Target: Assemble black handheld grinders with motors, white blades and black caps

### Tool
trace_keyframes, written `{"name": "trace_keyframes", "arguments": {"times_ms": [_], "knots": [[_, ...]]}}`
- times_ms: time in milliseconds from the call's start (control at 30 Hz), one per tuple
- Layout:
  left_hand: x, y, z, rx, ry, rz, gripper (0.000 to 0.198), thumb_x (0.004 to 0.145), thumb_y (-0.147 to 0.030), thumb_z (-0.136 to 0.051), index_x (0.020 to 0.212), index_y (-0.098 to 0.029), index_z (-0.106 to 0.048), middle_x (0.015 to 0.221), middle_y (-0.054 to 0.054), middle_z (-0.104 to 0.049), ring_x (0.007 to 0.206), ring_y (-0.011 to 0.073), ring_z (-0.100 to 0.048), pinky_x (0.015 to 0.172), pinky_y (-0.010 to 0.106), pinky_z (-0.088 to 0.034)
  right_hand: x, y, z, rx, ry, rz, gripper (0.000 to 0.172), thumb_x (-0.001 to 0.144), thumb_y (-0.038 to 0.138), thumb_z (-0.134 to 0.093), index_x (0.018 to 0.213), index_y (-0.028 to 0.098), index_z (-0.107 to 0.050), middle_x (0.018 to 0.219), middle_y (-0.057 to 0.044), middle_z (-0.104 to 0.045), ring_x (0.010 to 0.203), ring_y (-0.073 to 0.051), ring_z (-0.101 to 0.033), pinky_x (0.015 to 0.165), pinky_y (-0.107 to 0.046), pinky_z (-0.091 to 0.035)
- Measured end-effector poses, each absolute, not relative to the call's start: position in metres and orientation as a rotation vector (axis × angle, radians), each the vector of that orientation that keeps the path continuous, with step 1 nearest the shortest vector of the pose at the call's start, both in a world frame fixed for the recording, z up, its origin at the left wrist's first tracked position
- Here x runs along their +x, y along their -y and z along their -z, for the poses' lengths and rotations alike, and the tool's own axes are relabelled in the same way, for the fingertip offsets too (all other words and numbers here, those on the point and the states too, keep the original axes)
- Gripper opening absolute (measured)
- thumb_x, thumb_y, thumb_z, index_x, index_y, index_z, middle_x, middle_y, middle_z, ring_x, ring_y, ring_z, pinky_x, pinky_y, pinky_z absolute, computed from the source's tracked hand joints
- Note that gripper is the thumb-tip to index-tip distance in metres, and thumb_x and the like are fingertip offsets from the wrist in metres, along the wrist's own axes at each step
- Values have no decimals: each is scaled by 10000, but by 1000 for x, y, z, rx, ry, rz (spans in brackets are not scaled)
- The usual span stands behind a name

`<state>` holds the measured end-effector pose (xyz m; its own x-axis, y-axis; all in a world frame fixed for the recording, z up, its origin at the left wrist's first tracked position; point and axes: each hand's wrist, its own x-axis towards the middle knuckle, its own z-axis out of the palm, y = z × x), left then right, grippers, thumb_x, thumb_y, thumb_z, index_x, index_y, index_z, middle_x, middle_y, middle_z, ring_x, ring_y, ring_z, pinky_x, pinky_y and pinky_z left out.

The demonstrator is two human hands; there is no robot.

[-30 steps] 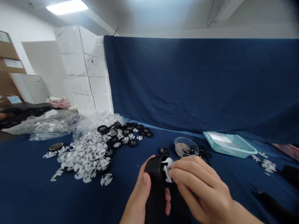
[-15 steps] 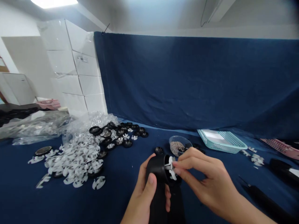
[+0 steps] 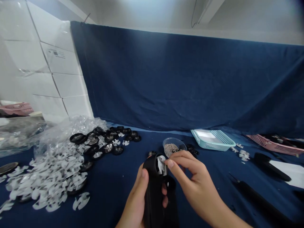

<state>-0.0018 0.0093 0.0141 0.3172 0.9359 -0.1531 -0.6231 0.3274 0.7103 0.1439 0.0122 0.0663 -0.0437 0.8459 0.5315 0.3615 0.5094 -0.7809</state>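
Note:
My left hand (image 3: 136,197) is wrapped round a black plastic housing (image 3: 151,194) with a round, hollow head, held above the blue table cloth. Inside the head's opening, which faces right, sits a white plastic piece (image 3: 161,165) with curved arms. The thumb and fingertips of my right hand (image 3: 193,179) are pinched at the outer side of this piece. A second dark round part (image 3: 170,183) shows beside the housing, below the opening; whether the two are joined I cannot tell.
Left lies a heap of white curved pieces (image 3: 52,174) beside black round caps (image 3: 108,147). Behind my hands stands a clear bowl of small metal parts (image 3: 171,148). Right are a turquoise basket (image 3: 213,145), a pink basket (image 3: 270,145) and a black screwdriver (image 3: 258,199).
The view has turned right and the scene has shifted left. The white piece now sits deeper and more turned in the head's opening, with my right fingers still at it.

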Motion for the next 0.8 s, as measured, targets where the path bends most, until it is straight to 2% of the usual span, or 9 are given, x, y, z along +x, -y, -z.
{"name": "trace_keyframes", "arguments": {"times_ms": [100, 233, 300, 400, 433, 500, 600, 700, 800], "knots": [[-7, -17, -8, 517, -590, -1068, 598, 731, -674, -649, 1055, -171, -637, 637, 37, -655, 510, 157, -590, 515, 249, -414, 148, -12, -67, -1069, 1736, -485, 164, 915, 237, -520, 930, 246, -683, 983, -28, -643, 956, -193, -572, 866, -362, -423], [-22, -22, -4, 389, -685, -1002, 608, 757, -717, -575, 719, -115, -654, 590, 58, -638, 499, 141, -577, 462, 210, -378, 149, -10, -66, -1118, 1806, -776, 192, 830, 171, -519, 721, 234, -665, 814, -6, -601, 809, -177, -577, 768, -335, -434], [-29, -24, -3, 342, -709, -1007, 597, 789, -698, -551, 747, -113, -664, 615, 58, -649, 498, 140, -581, 442, 199, -354, 145, -14, -63, -1120, 1710, -912, 179, 863, 237, -519, 907, 292, -684, 943, 2, -621, 900, -186, -581, 804, -336, -441], [-39, -24, -2, 298, -700, -1034, 575, 794, -686, -554, 813, -123, -672, 621, 51, -649, 484, 146, -577, 433, 200, -337, 136, -25, -56, -1091, 1726, -873, 407, 940, 373, -506, 1343, 404, -455, 1260, 11, -562, 1204, -200, -474, 1024, -391, -347], [-42, -24, -1, 293, -693, -1038, 584, 798, -691, -543, 808, -121, -671, 617, 52, -644, 482, 145, -574, 430, 199, -332, 132, -29, -54, -1071, 1752, -854, 429, 954, 397, -498, 1376, 392, -420, 1204, 2, -598, 1176, -190, -500, 1025, -383, -350], [-50, -24, 0, 285, -664, -1048, 587, 800, -693, -536, 783, -122, -668, 632, 49, -637, 489, 139, -571, 420, 194, -314, 127, -35, -50, -1052, 1693, -860, 347, 989, 427, -435, 1309, 313, -501, 785, 19, -636, 814, -149, -609, 808, -305, -467], [-63, -23, 4, 297, -621, -1051, 594, 785, -707, -540, 756, -127, -662, 657, 46, -628, 490, 135, -562, 409, 195, -294, 120, -37, -54, -1048, 1526, -780, 297, 1011, 417, -378, 1069, 239, -609, 476, 81, -378, 431, -106, -413, 469, -230, -378], [-70, -20, 9, 371, -560, -1087, 599, 800, -712, -514, 861, -138, -672, 678, 61, -647, 515, 144, -578, 450, 208, -324, 110, -34, -66, -992, 1799, -452, 206, 935, 327, -554, 1119, 245, -596, 823, 3, -611, 747, -131, -599, 669, -239, -492], [-71, -17, 13, 487, -458, -1158, 602, 841, -685, -481, 1219, -224, -564, 710, 65, -682, 557, 166, -604, 538, 244, -385, 96, -31, -76, -861, 2061, -182, 288, 876, 196, -602, 1162, 239, -591, 1138, -46, -598, 1025, -166, -592, 865, -269, -507]]}}
